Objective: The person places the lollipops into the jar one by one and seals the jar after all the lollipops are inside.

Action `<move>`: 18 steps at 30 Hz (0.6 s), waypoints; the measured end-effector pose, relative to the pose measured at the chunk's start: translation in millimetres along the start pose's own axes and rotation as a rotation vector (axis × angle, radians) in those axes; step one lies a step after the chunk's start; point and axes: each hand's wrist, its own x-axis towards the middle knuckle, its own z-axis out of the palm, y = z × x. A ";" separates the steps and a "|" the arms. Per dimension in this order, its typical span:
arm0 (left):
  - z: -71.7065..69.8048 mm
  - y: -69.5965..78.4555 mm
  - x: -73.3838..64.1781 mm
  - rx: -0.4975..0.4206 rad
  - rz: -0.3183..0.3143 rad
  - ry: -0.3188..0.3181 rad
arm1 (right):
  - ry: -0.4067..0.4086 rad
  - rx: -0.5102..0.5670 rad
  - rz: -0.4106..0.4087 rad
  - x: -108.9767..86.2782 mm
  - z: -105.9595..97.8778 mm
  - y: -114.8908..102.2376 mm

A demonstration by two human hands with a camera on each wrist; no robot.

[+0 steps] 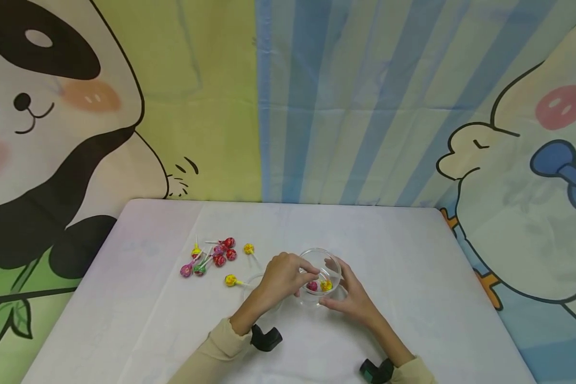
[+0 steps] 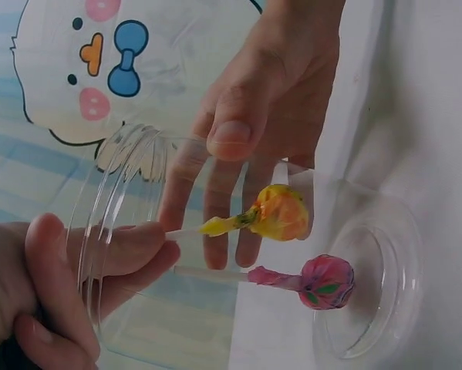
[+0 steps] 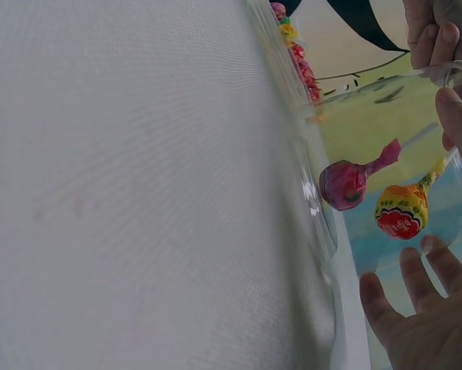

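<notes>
A clear plastic jar [image 1: 320, 253] stands upright on the white table, its mouth facing up. My left hand [image 1: 282, 277] reaches into the mouth and pinches the white stick of a yellow lollipop [image 2: 281, 213] between thumb and fingers. Beside that candy, a pink lollipop [image 2: 328, 284] sits low inside the jar, its stick leaning up. My right hand [image 1: 352, 292] holds the jar from the right, with the thumb on the near side and the fingers round the far side.
Left of the jar lies a loose group of lollipops [image 1: 219, 260] in red, pink, green and yellow. Two yellow lollipops, one farther back [image 1: 248, 249] and one nearer [image 1: 231, 280], lie apart from them. A clear round lid [image 1: 255, 278] is partly hidden behind my left hand.
</notes>
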 end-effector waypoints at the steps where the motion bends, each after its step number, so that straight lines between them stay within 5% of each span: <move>1: -0.2 0.0 0.7 -0.009 -0.005 -0.014 | 0.000 0.005 -0.003 -0.1 -0.3 0.1; 18: -1.5 6.3 6.7 0.042 -0.075 -0.063 | -0.002 -0.013 0.002 0.2 0.4 1.8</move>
